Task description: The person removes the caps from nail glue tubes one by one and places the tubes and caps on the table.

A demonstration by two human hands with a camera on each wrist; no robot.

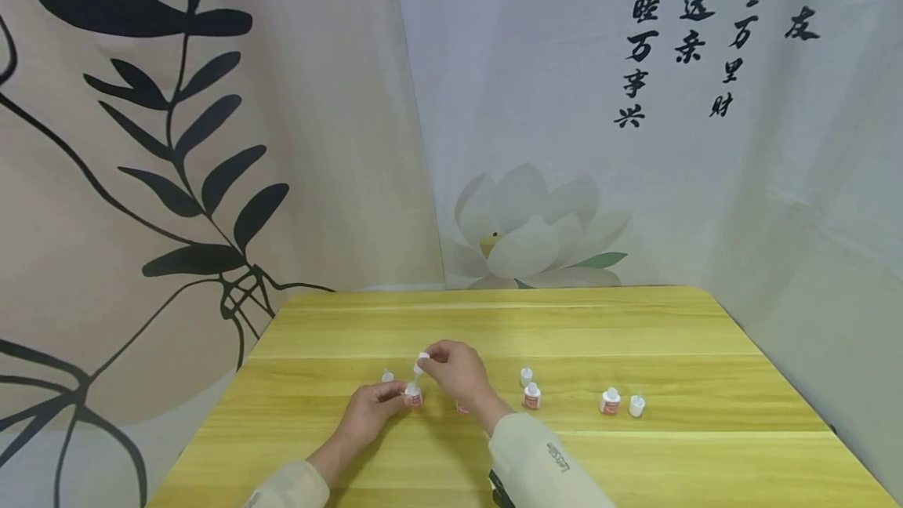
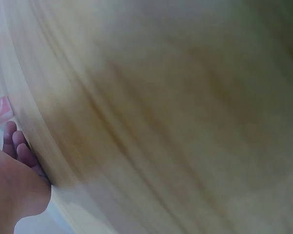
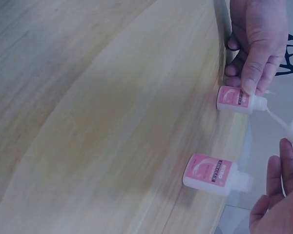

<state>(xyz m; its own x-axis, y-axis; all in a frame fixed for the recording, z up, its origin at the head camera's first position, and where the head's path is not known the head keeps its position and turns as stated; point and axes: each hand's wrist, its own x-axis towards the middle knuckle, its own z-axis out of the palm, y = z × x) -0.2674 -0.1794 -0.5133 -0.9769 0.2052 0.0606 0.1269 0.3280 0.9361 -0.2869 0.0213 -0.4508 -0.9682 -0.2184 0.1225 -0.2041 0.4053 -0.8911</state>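
My left hand (image 1: 370, 410) pinches a small white bottle (image 1: 413, 397) with a pink label between thumb and fingers, and it stands upright on the table. My right hand (image 1: 462, 373) holds a white brush cap (image 1: 421, 361) just above its neck. The right wrist view shows the cap's thin pale stem (image 3: 277, 118) slanting down to the open mouth of the held bottle (image 3: 229, 99); whether the tip is inside I cannot tell. A second pink-labelled bottle (image 3: 205, 171) stands nearby, mostly behind my right wrist in the head view. The left wrist view catches only part of my left hand (image 2: 19, 178).
Another white cap (image 1: 387, 376) stands behind my left hand. To the right are a bottle (image 1: 532, 396) with a cap (image 1: 526, 376) behind it, and farther right a bottle (image 1: 610, 401) beside a cap (image 1: 637, 406). A printed curtain hangs behind the wooden table (image 1: 564, 320).
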